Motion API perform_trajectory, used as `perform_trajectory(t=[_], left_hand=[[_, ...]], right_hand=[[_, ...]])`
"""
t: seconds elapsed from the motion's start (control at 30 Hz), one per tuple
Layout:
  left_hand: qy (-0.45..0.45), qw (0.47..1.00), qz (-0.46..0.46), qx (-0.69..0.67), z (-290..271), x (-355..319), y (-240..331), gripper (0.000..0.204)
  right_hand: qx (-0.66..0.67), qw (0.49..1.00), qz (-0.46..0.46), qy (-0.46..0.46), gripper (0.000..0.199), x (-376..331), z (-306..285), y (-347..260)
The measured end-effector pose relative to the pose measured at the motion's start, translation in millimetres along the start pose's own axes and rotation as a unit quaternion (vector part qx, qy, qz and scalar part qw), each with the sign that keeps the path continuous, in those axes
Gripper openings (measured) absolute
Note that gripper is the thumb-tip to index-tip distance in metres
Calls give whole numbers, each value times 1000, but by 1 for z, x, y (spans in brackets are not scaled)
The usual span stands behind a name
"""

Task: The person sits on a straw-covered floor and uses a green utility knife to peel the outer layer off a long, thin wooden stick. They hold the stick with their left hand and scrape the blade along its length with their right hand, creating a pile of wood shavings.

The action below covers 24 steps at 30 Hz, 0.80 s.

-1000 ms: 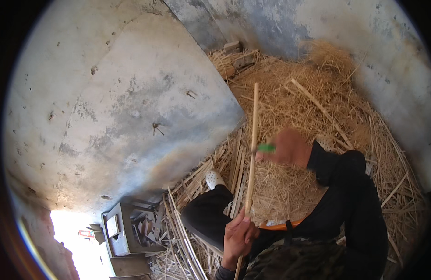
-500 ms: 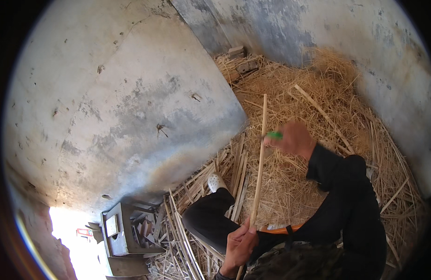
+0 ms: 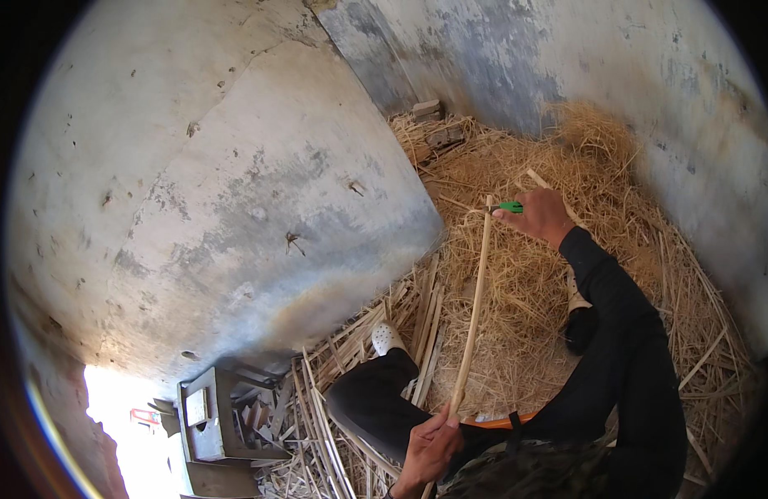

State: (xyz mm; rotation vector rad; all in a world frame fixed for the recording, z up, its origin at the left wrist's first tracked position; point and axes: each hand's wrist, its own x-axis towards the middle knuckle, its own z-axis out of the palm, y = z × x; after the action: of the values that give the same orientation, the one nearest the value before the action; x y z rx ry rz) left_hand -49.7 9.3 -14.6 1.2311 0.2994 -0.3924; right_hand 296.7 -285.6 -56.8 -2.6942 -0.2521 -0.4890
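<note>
Left hand (image 3: 430, 445) grips the cane (image 3: 474, 308) low; right hand (image 3: 540, 216), fingers closed on a green tool (image 3: 510, 206), meets its tip above straw (image 3: 534, 274).

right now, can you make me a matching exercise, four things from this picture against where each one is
Things:
1. long pale cane stick
2. small green-handled tool
3. white shoe
4. grey wooden box

Places:
A. lower left, by the bright opening
B. in the right hand
C. on split cane strips near the curved wall
D. gripped low by the left hand

Pairs: 1-D, 2-B, 3-C, 4-A

Floor (image 3: 517, 366): straw (image 3: 600, 166), split cane strips (image 3: 317, 416)
</note>
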Motion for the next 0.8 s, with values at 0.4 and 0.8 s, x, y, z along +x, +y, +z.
perform_trajectory(t=[0.4, 0.8], left_hand=[[40, 990, 89, -97, -7, 42, 22, 34], [79, 951, 110, 280, 21, 34, 33, 50]], right_hand=[[183, 961, -203, -27, 70, -103, -4, -103], [139, 954, -261, 50, 71, -103, 8, -114]])
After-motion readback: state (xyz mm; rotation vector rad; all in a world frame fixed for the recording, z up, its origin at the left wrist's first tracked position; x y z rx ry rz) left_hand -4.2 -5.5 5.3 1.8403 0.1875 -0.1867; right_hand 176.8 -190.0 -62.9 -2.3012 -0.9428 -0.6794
